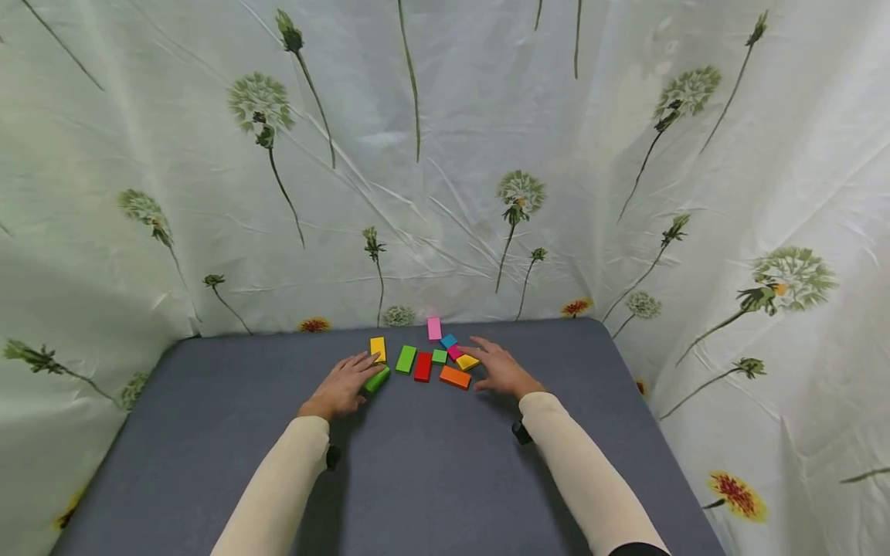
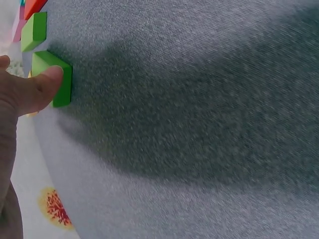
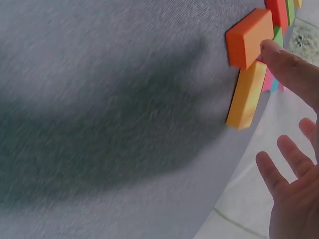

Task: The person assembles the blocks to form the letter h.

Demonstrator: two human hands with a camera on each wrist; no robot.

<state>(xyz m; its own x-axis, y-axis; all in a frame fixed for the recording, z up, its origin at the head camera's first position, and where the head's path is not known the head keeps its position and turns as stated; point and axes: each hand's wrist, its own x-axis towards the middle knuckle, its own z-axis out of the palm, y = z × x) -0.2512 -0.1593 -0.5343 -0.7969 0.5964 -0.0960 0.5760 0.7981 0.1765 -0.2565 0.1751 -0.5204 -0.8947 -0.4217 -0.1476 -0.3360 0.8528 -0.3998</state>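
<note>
A long green block (image 1: 378, 379) lies aslant on the table, right under the fingertips of my left grip (image 1: 341, 388). That grip is loose, the fingers stretched out and relaxed; my thumb lies across the block in the left wrist view, though I cannot tell whether it touches. A yellow block (image 1: 378, 347) lies just beyond, by my fingertips.

To the right comes another green block (image 1: 406, 360), tilted a little, then a red block (image 1: 422, 367), then a small green block (image 1: 439, 357). An orange block (image 1: 455, 377) sits nearest me on the right, with a second yellow block (image 1: 469, 361) just beside it. Behind those, a magenta block (image 1: 455, 352) and a blue block (image 1: 448, 340) lie close together, and a pink block (image 1: 434, 329) stands farthest back, near the table's far edge.

My right grip (image 1: 504, 372) spreads around the right end of this cluster, fingers extended and holding nothing, thumb near the orange block. Cream sleeves (image 1: 278, 483) cover both my arms. The table (image 1: 431, 479) is grey, and a pale curtain (image 1: 445, 185) printed with dandelions hangs behind it.
</note>
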